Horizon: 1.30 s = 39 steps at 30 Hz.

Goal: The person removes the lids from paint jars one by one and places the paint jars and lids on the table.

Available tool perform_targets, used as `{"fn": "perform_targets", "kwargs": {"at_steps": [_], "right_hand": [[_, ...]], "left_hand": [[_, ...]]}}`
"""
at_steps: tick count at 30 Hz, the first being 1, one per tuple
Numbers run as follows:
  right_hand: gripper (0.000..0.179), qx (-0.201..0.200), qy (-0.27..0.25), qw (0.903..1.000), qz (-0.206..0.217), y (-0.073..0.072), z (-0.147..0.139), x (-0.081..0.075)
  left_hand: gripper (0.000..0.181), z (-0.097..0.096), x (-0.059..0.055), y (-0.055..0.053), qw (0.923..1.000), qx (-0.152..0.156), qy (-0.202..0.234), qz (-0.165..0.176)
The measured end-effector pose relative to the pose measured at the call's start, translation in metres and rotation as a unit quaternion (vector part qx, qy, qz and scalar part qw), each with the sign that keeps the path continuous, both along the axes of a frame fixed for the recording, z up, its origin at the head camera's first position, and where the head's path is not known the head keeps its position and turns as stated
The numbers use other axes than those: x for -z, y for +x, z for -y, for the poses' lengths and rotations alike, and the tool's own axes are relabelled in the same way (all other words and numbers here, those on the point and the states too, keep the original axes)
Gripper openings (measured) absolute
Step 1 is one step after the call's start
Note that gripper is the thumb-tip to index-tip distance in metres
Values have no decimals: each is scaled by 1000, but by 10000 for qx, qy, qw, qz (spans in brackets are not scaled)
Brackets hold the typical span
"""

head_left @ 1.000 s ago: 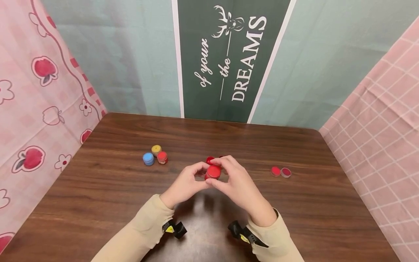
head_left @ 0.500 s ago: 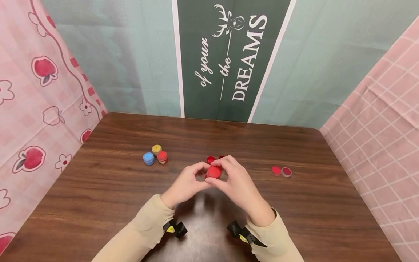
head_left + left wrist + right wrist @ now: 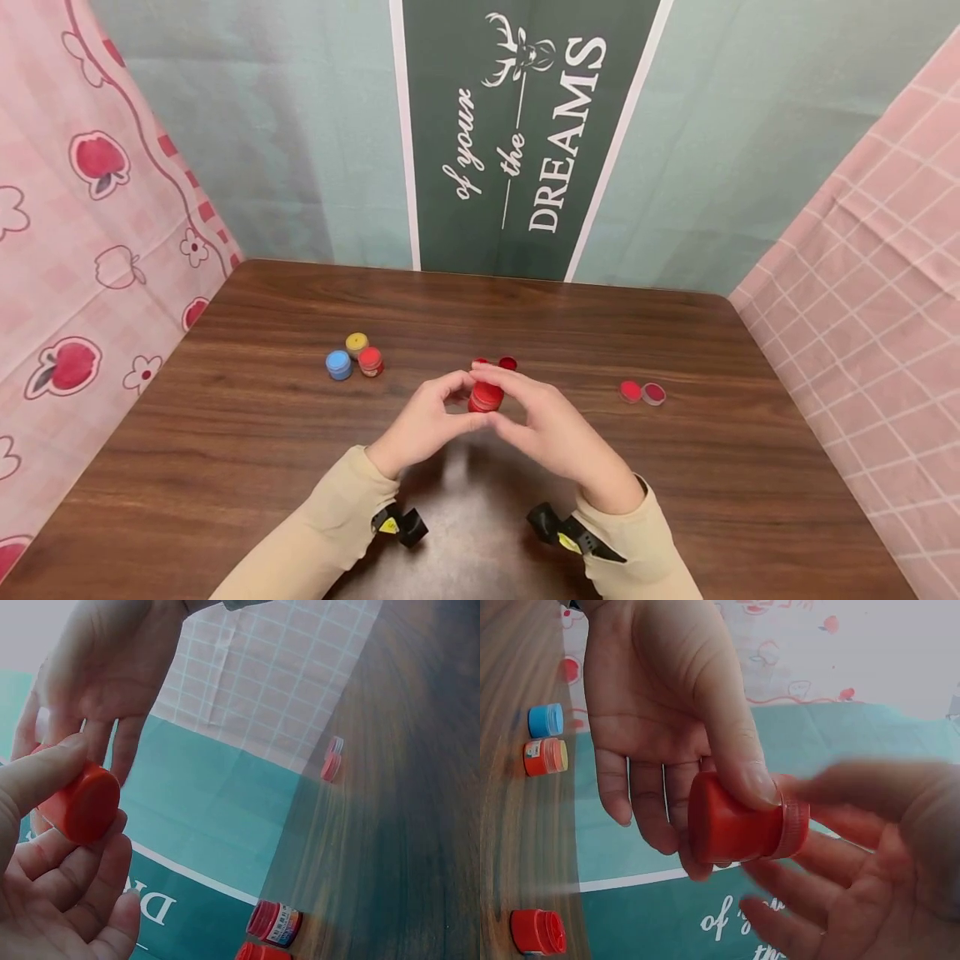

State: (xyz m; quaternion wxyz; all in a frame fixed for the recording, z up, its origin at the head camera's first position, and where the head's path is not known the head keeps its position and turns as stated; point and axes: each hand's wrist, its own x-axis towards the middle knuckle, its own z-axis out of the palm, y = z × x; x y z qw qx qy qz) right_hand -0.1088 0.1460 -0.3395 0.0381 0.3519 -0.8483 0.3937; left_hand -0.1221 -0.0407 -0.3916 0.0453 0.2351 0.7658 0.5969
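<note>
Left hand (image 3: 427,421), above a brown table (image 3: 675,483) edged by green and pink curtains (image 3: 705,150), pinches a red jar (image 3: 486,398); right hand (image 3: 558,429) is loose around its top (image 3: 795,829), contact unclear.

In the head view, plain cream cloth sleeves (image 3: 322,517) show at lower left and lower right, each banded by a black strap (image 3: 597,546) with a blocky black wrist camera (image 3: 412,527) (and a small yellow label (image 3: 569,543)).
</note>
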Motion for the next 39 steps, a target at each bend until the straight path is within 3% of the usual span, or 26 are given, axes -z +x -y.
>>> {"fn": "perform_targets", "kwargs": {"at_steps": [3, 7, 10, 13, 15, 19, 22, 26, 31, 35, 39], "right_hand": [[50, 475, 88, 9986, -234, 0, 5, 4], [42, 994, 85, 9948, -198, 0, 11, 6], [38, 751, 71, 9971, -105, 0, 9, 4], [44, 365, 128, 9992, -128, 1, 5, 1], [49, 313, 184, 9992, -184, 0, 5, 2], [55, 991, 389, 9941, -197, 1, 9, 4], [51, 1623, 595, 9849, -52, 2, 13, 5], [43, 1900, 680, 9794, -16, 2, 15, 6], [34, 1599, 569, 9855, -76, 2, 13, 4], [37, 859, 521, 9949, -72, 1, 4, 2], [42, 167, 551, 9983, -90, 0, -3, 0]], "left_hand": [[31, 1, 1, 1, 9999, 26, 82, -89], [28, 0, 1, 1, 9999, 31, 105, 3], [29, 0, 1, 2, 9999, -72, 40, 74], [32, 0, 1, 3, 9998, -164, -71, 51], [32, 0, 1, 2, 9997, -194, -123, -32], [32, 0, 1, 3, 9995, -224, -109, -181], [32, 0, 0, 3, 9993, -273, -90, -257], [28, -2, 1, 4, 9987, -308, -135, -387], [27, -3, 1, 4, 9987, -322, -126, -372], [29, -3, 1, 4, 9989, -391, -198, -177], [33, -3, 1, 4, 9987, -413, -275, -71]]}}
